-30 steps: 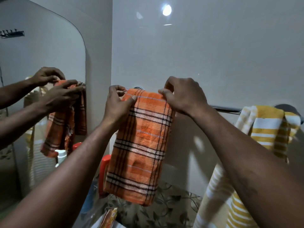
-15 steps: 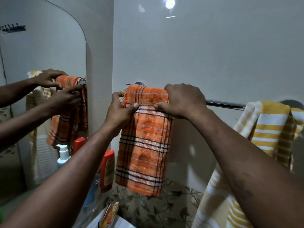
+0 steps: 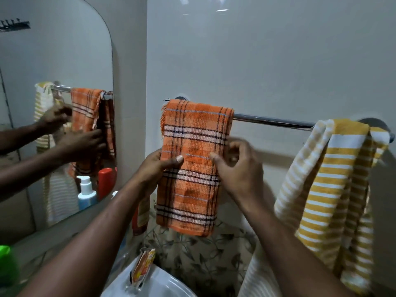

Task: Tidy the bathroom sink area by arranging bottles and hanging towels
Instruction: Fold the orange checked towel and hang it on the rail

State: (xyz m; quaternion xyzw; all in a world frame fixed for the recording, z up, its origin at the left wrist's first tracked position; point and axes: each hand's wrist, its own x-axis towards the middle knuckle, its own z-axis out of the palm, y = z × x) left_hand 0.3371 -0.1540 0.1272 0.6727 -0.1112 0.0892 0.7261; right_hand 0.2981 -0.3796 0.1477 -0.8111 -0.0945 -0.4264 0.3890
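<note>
Two hands work the orange towel, which hangs draped over the left end of the rail, well apart from the yellow striped towel bunched at the right end. Your left hand pinches the towel's left edge about halfway down, thumb on the front, fingers behind. Your right hand sits at the right edge, thumb against the cloth; blurred, so cannot tell whether its curled fingers grip or merely brush. Step in hand, by my reading: squaring the hung towel. Next move likely calls for a light, even downward tug on both edges, then release; the lopsided yellow towel and the red bottle probably follow
</note>
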